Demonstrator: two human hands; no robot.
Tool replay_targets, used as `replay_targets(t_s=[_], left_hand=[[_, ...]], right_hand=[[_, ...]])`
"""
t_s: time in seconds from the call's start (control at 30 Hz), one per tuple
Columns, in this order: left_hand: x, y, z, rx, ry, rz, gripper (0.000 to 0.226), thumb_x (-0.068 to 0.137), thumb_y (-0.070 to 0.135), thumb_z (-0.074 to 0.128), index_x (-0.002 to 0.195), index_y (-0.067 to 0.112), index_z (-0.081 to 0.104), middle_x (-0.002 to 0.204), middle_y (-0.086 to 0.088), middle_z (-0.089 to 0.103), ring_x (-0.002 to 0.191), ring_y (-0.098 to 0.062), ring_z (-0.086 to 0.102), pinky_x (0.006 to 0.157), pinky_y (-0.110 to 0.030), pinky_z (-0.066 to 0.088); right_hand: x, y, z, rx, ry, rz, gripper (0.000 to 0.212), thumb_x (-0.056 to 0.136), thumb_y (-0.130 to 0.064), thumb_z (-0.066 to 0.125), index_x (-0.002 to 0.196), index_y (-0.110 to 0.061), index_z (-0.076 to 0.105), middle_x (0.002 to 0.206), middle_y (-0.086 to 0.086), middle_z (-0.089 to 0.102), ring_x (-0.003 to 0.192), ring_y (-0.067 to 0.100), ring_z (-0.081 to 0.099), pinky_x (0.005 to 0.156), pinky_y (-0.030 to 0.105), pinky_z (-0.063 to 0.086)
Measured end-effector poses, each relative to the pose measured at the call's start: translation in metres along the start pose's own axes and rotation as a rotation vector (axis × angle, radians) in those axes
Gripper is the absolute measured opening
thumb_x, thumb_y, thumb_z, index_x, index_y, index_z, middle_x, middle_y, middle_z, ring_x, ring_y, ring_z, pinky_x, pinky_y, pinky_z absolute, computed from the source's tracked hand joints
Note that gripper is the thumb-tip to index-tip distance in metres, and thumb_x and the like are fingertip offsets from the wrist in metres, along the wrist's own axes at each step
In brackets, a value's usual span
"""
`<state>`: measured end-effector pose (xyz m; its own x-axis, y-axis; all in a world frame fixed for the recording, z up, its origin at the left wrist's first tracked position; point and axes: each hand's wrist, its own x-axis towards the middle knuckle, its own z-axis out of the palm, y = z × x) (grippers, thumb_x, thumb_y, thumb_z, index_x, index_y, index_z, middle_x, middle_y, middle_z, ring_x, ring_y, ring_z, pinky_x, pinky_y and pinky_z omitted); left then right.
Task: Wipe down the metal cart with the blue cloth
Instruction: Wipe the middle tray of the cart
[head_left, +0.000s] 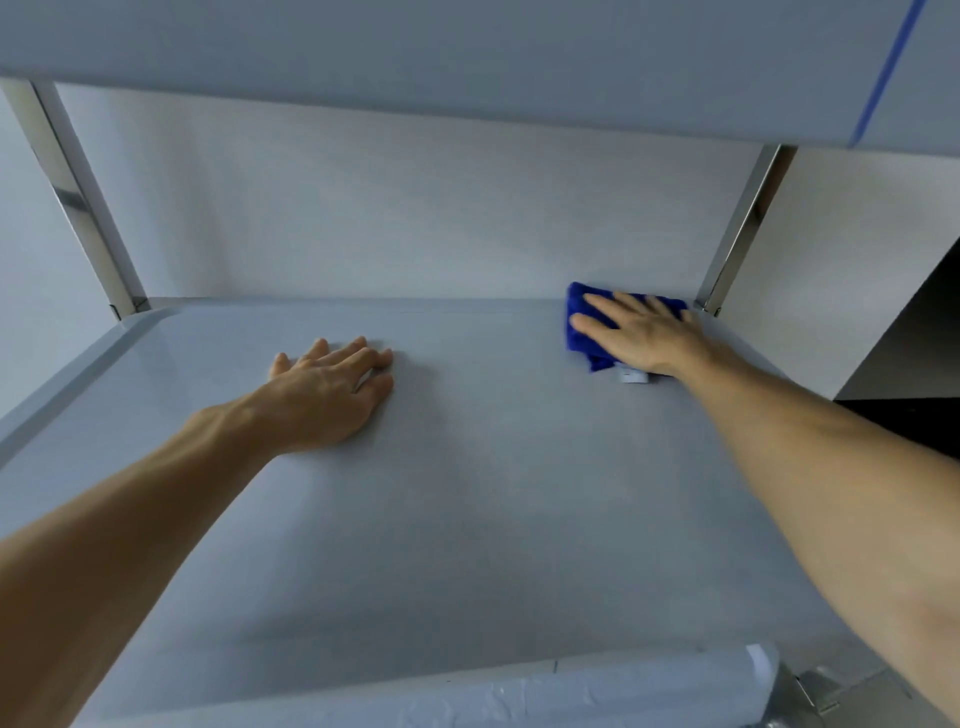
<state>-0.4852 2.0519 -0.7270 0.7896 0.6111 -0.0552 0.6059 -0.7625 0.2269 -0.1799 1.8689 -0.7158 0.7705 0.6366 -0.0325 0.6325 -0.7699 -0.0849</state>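
Head view of a metal cart (467, 519) shelf, w/ another shelf above. The person's right hand (641, 332) presses flat, fingers straight, on a folded blue cloth (582, 332) at the far right corner, near the rear post (white tag peeking out). Left hand (324, 389) rests flat on the shelf, fingers extended, holding nothing.

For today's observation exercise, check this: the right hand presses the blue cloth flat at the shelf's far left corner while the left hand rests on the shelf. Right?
Not quite. The head view shows the right hand pressing the blue cloth at the shelf's far right corner; the left hand does rest flat on it.
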Motion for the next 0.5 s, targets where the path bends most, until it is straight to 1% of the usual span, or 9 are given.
replay_targets(t_s=[0.07, 0.13, 0.17, 0.27, 0.3, 0.33, 0.43, 0.5], left_hand=[[0.000, 0.000, 0.000, 0.008, -0.013, -0.004, 0.049, 0.104, 0.048, 0.023, 0.152, 0.041, 0.022, 0.165, 0.011, 0.007, 0.152, -0.022, 0.003, 0.120, -0.052, 0.001], [0.002, 0.002, 0.000, 0.018, -0.019, -0.002, 0.049, 0.104, 0.048, 0.022, 0.152, 0.040, 0.022, 0.165, 0.011, 0.007, 0.152, -0.022, 0.003, 0.120, -0.052, 0.002], [0.003, 0.003, 0.001, 0.025, -0.015, 0.000, 0.048, 0.104, 0.047, 0.021, 0.152, 0.040, 0.023, 0.165, 0.010, 0.008, 0.151, -0.022, 0.005, 0.120, -0.053, 0.003], [0.006, 0.002, 0.002, 0.038, -0.018, -0.015, 0.048, 0.104, 0.048, 0.021, 0.152, 0.042, 0.022, 0.165, 0.011, 0.007, 0.151, -0.020, 0.005, 0.120, -0.053, 0.004], [0.007, 0.002, 0.002, 0.038, -0.025, -0.024, 0.048, 0.104, 0.049, 0.021, 0.152, 0.043, 0.021, 0.165, 0.012, 0.007, 0.151, -0.020, 0.004, 0.120, -0.053, 0.003], [0.008, 0.002, 0.002, 0.037, -0.029, -0.034, 0.048, 0.104, 0.049, 0.021, 0.151, 0.043, 0.021, 0.164, 0.012, 0.007, 0.151, -0.021, 0.004, 0.119, -0.054, 0.003], [0.007, 0.006, 0.001, 0.040, -0.021, -0.057, 0.048, 0.104, 0.048, 0.020, 0.151, 0.043, 0.022, 0.164, 0.012, 0.008, 0.151, -0.022, 0.008, 0.119, -0.056, 0.004], [0.002, 0.011, -0.002, 0.077, -0.015, -0.076, 0.048, 0.103, 0.048, 0.017, 0.151, 0.044, 0.022, 0.164, 0.013, 0.010, 0.150, -0.023, 0.012, 0.118, -0.059, 0.006]], right_hand=[[-0.008, 0.034, -0.003, -0.013, 0.020, 0.052, 0.088, 0.070, -0.089, 0.006, 0.150, -0.053, 0.011, 0.163, -0.015, 0.016, 0.150, 0.025, 0.013, 0.118, 0.058, 0.010], [-0.022, 0.056, -0.004, 0.003, 0.013, 0.090, 0.094, 0.064, -0.090, 0.003, 0.150, -0.053, 0.010, 0.163, -0.015, 0.016, 0.151, 0.025, 0.010, 0.117, 0.058, 0.009], [-0.029, 0.063, -0.004, 0.013, 0.011, 0.103, 0.093, 0.064, -0.090, 0.004, 0.150, -0.054, 0.010, 0.164, -0.015, 0.013, 0.151, 0.026, 0.008, 0.117, 0.058, 0.009], [-0.058, 0.071, -0.003, 0.022, -0.026, 0.112, 0.080, 0.075, -0.091, 0.010, 0.149, -0.058, 0.005, 0.166, -0.016, 0.002, 0.153, 0.026, -0.001, 0.119, 0.060, 0.003], [-0.070, 0.072, -0.002, 0.025, -0.043, 0.107, 0.079, 0.076, -0.091, 0.010, 0.148, -0.060, 0.004, 0.166, -0.016, -0.001, 0.153, 0.025, -0.004, 0.119, 0.060, 0.001], [-0.084, 0.072, -0.001, 0.026, -0.058, 0.094, 0.081, 0.072, -0.094, 0.007, 0.147, -0.062, 0.003, 0.166, -0.017, -0.003, 0.154, 0.024, -0.005, 0.119, 0.059, -0.001], [-0.131, 0.069, 0.008, 0.027, -0.079, 0.008, 0.091, 0.057, -0.100, -0.002, 0.142, -0.068, -0.005, 0.165, -0.020, -0.007, 0.153, 0.022, -0.009, 0.120, 0.057, -0.006], [-0.162, 0.063, 0.012, 0.025, -0.087, -0.071, 0.089, 0.056, -0.101, -0.006, 0.140, -0.069, -0.011, 0.164, -0.022, -0.010, 0.153, 0.022, -0.012, 0.119, 0.058, -0.008]])
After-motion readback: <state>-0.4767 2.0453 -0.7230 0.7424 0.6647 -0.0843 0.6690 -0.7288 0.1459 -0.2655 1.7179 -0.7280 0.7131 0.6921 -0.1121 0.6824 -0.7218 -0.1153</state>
